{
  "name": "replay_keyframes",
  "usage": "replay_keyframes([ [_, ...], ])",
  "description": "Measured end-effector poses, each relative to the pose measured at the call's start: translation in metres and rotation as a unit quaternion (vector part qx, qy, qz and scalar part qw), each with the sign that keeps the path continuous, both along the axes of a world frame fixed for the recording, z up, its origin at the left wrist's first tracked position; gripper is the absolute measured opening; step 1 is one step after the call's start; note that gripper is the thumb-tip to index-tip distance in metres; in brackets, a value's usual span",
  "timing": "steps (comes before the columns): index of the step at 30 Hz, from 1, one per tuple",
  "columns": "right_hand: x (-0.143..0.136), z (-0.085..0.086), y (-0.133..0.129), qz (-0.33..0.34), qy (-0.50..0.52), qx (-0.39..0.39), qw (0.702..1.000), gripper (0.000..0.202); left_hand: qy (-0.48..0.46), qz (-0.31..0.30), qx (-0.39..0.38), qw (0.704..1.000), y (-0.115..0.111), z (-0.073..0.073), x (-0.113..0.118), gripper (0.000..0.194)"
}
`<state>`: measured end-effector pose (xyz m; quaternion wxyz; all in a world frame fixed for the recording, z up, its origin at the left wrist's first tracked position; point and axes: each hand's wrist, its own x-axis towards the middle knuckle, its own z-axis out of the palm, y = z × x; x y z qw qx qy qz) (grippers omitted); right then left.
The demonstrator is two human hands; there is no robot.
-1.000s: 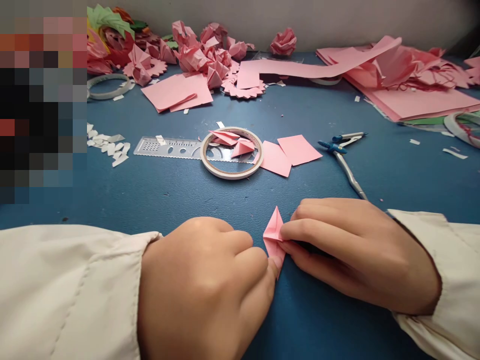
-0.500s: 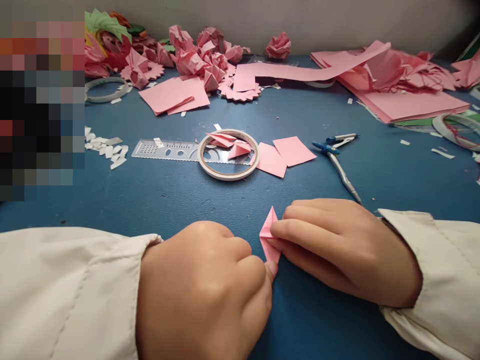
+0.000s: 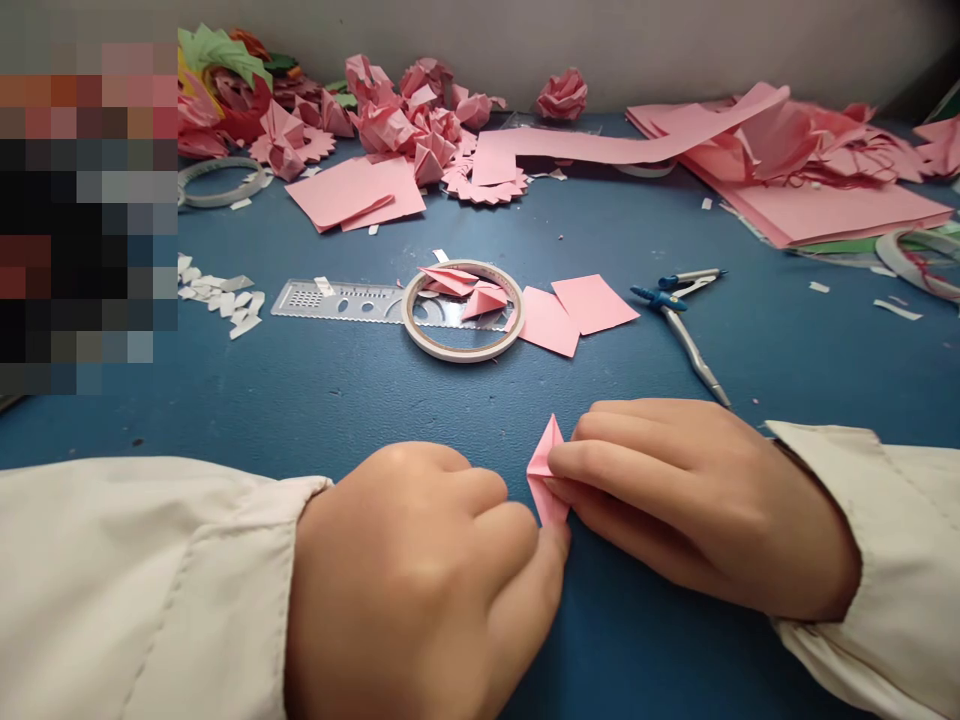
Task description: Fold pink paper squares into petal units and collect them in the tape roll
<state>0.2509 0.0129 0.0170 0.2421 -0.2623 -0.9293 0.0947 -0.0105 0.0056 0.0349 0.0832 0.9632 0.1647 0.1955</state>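
A small piece of folded pink paper (image 3: 550, 450) with sharp creases and a pointed top stands between my two hands near the front of the table. My right hand (image 3: 682, 500) pinches it from the right between thumb and fingertips. From the lower left, my left hand (image 3: 420, 570) has its fingers curled in, and its thumb presses at the paper's bottom end. Its fingertips are hidden behind the knuckles. Beyond the hands lie two pink paper squares (image 3: 596, 304), overlapping, and a roll of white tape (image 3: 461, 354) that rings several small folded pink pieces (image 3: 486, 300).
A clear ruler (image 3: 341, 303) runs under the tape roll. A compass (image 3: 694, 350) lies just beyond my right hand. White paper scraps (image 3: 217, 295) sit at left. Pink paper flowers (image 3: 382, 125) and pink sheets (image 3: 847, 215) fill the back edge by the wall.
My left thumb has slid slightly right and up along the paper's lower end. My right hand keeps its pinch. The whole view has shifted a little.
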Motion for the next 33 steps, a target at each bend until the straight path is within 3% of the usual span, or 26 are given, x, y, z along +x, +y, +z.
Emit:
replay_keyframes([
  [7,-0.001,-0.011,-0.005,-0.029,0.058,0.024,0.998,0.017,-0.002,0.006,0.007,1.000,0.005,-0.003,-0.002,0.037],
  [12,-0.001,-0.008,-0.005,-0.035,0.019,0.015,0.999,0.020,0.012,0.015,0.044,0.999,0.007,0.000,-0.002,0.033],
  [18,-0.001,-0.015,-0.009,-0.084,0.041,0.033,0.995,0.017,0.007,0.057,0.052,0.997,0.007,-0.002,-0.002,0.048],
  [24,0.001,-0.013,-0.010,-0.097,0.034,0.041,0.994,0.012,-0.005,0.112,0.060,0.992,0.009,-0.007,-0.003,0.024],
  [27,0.004,-0.006,-0.007,-0.100,0.012,0.039,0.994,0.006,-0.006,0.134,0.078,0.988,0.009,-0.008,-0.002,0.029],
  [33,0.007,-0.006,-0.003,-0.092,-0.025,0.070,0.993,0.016,-0.006,0.128,0.080,0.988,0.011,-0.007,0.000,0.036],
])
